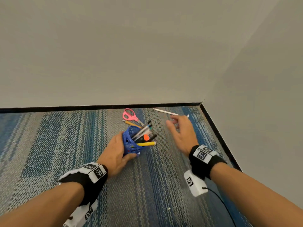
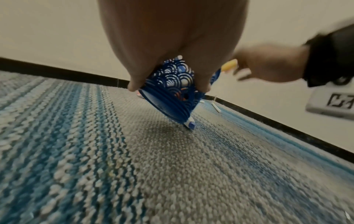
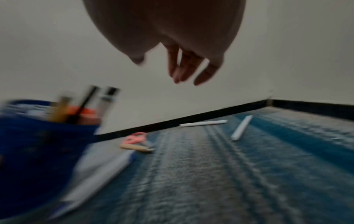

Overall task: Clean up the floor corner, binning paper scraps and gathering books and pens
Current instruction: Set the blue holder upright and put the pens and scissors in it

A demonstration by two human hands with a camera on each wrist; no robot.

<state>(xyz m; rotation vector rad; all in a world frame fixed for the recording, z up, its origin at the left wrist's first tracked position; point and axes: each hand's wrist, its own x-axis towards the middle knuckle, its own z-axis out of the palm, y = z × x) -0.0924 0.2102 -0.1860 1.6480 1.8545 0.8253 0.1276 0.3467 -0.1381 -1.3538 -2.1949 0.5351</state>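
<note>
Head view: the left hand point(image 1: 115, 151) is wrapped around a blue lattice pen holder point(image 1: 130, 141), tipped over toward the right with its base low on the striped carpet point(image 1: 49, 145); pens and markers point(image 1: 144, 134) stick out of its mouth, among them a yellow one and one with an orange cap. The right hand point(image 1: 181, 131) hovers above the carpet with fingers spread and loosely bent, holding nothing. Beyond the holder lie pink-handled scissors point(image 1: 130, 115) and a yellow pencil point(image 1: 131, 123), touching or nearly so, close to the black baseboard point(image 1: 98, 107). A white pen point(image 1: 165, 111) lies near the corner, just past the right hand's fingertips. Left wrist view: fingers and thumb clamp the holder point(image 2: 172, 89) from both sides, its solid base tilted toward the camera, one lower edge down at the carpet, where a white and blue item point(image 2: 189, 124) pokes out beneath it; the right hand point(image 2: 268, 65) is blurred beside it. Right wrist view: blurred, the empty right hand point(image 3: 184, 60) hangs with fingers pointing down over the carpet; two white pens point(image 3: 203, 123) point(image 3: 241, 127) lie apart near the corner, the scissors point(image 3: 135, 137) and pencil point(image 3: 137, 147) left of them, the holder point(image 3: 38, 136) at far left
</note>
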